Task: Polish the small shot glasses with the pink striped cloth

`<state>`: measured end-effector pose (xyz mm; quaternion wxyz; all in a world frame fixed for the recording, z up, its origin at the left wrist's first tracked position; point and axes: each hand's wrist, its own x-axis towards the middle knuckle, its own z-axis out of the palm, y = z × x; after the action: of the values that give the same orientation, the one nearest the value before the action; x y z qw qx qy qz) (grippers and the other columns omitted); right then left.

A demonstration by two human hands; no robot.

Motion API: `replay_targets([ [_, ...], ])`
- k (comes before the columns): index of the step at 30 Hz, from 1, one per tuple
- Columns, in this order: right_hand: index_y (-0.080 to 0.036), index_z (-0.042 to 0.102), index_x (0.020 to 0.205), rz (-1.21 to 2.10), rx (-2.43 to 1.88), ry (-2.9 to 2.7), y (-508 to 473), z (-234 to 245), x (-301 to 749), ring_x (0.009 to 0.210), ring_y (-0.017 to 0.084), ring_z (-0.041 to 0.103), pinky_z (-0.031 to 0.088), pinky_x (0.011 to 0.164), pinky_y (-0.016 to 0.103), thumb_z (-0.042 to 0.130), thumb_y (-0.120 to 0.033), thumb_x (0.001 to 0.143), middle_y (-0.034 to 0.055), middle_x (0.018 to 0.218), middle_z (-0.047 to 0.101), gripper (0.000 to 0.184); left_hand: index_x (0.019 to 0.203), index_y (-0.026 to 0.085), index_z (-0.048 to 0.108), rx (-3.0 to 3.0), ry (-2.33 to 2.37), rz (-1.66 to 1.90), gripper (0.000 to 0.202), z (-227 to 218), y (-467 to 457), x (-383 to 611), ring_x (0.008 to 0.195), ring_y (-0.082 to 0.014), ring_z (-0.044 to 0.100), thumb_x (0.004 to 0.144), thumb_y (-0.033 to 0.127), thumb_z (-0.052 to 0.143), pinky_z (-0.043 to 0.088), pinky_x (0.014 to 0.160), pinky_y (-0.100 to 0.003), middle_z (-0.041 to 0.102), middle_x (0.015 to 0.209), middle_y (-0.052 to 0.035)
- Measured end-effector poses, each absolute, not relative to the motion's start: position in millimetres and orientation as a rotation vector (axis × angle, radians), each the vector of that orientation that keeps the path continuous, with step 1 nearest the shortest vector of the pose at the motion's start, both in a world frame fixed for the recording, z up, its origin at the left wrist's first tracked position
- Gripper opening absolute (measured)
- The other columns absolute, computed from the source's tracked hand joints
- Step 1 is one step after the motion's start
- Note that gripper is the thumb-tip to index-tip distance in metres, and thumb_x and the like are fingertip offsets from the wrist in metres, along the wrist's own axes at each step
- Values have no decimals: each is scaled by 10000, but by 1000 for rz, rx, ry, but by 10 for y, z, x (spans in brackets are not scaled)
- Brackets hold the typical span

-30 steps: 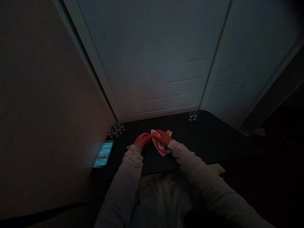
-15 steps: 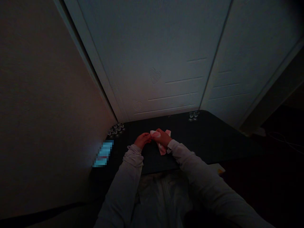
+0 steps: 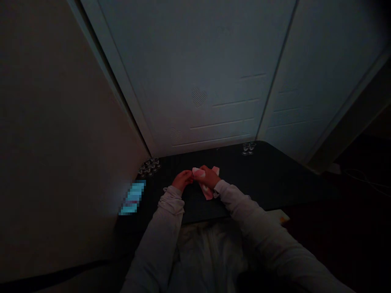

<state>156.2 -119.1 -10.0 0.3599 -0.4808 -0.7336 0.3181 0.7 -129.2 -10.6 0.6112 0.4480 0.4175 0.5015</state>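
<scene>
My right hand is closed on a pink and white cloth. One part of the cloth bulges out in front of the fingers, and another hangs below the palm. Close beside it, my left hand is closed, its fingertips meeting the cloth's left edge. Whatever lies between the left fingers is hidden by the dim light and the hand itself. Both hands are over the front middle of the dark table.
Several small stemmed glasses stand clustered at the table's left back corner. Two more glasses stand at the back right. A lit, pixelated screen leans by the left wall. A pale flat item shows past the front edge. Panelled doors rise behind.
Both hands and the cloth stay almost in place, with only a very slight shift to the left. The picture is a little darker.
</scene>
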Motion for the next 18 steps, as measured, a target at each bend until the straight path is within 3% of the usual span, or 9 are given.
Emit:
replay_targets([
  [6, -152, 335, 1064, 690, -1016, -1738, -1152, -174, 1569, 864, 154, 478, 395, 744, 286, 643, -382, 524, 74, 976, 463, 663, 741, 118, 519, 1016, 966, 1166, 302, -122, -1278, -4, 509, -77, 488, 571, 347, 620, 361, 509, -231, 565, 633, -19],
  [9, -151, 410, 1017, 570, -894, -1810, -1142, -178, 1577, 961, 168, 428, 351, 833, 311, 598, -322, 597, 85, 1020, 439, 491, 761, 123, 521, 1012, 993, 1173, 312, -116, -1285, -3, 522, -77, 495, 563, 340, 627, 370, 528, -235, 575, 653, -22],
  [12, -161, 498, 912, 560, -823, -1944, -1137, -172, 1588, 912, 152, 454, 354, 820, 305, 525, -290, 670, 58, 933, 491, 275, 760, 124, 529, 1018, 1014, 1170, 312, -96, -1301, 3, 527, -75, 496, 554, 333, 636, 372, 531, -233, 574, 653, -19],
  [18, -168, 536, 903, 644, -935, -1984, -1154, -151, 1599, 848, 143, 499, 372, 763, 279, 521, -352, 663, 38, 908, 553, 303, 762, 122, 539, 989, 1041, 1164, 325, -69, -1317, 15, 517, -77, 498, 533, 322, 652, 372, 517, -226, 564, 620, -7],
])
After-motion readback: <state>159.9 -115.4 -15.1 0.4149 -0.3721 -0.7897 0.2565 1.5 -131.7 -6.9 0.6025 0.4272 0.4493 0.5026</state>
